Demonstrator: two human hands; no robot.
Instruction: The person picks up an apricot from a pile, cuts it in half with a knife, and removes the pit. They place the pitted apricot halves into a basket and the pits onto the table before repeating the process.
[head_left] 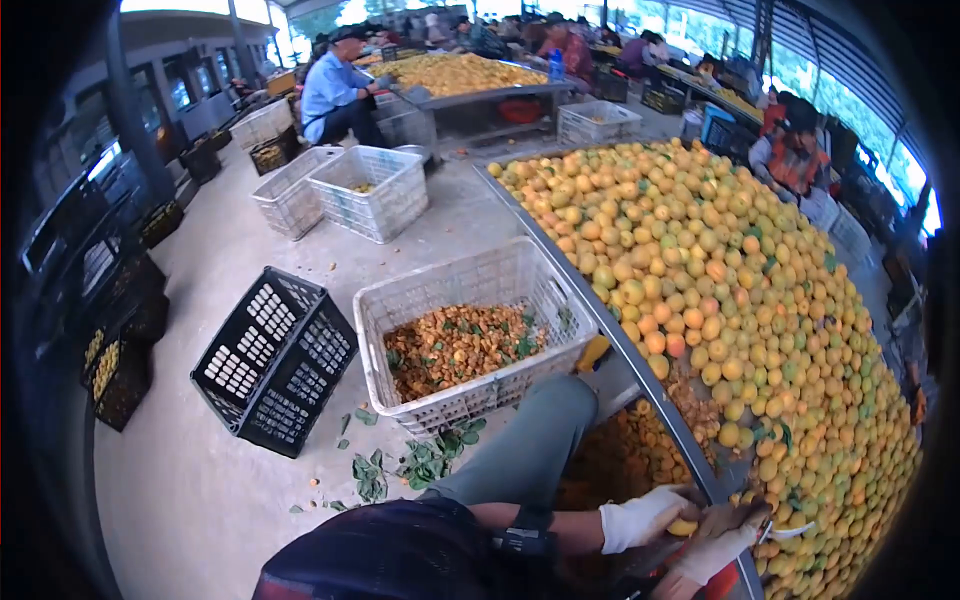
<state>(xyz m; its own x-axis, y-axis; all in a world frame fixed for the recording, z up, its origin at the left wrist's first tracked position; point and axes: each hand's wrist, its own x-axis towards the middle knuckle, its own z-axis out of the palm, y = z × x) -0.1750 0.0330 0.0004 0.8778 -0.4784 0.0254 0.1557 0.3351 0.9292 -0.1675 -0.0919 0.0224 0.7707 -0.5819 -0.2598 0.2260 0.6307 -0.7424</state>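
My left hand, in a white glove and with a dark watch on the wrist, is closed around a yellow apricot near the metal table edge. Right beside it, my right hand, also gloved, is closed. A thin, pale, curved blade sticks out past its fingers over the fruit; the handle is hidden. The two hands nearly touch, and the fingers partly cover each other. A large heap of yellow-orange apricots covers the table to the right. Under the table edge lies a pile of orange-brown fruit pieces.
A white crate with orange-brown pieces and leaves stands by my knee. A tilted black crate is left of it. Leaves lie on the floor. More white crates stand ahead. People sit at other heaped tables; one wears a blue shirt.
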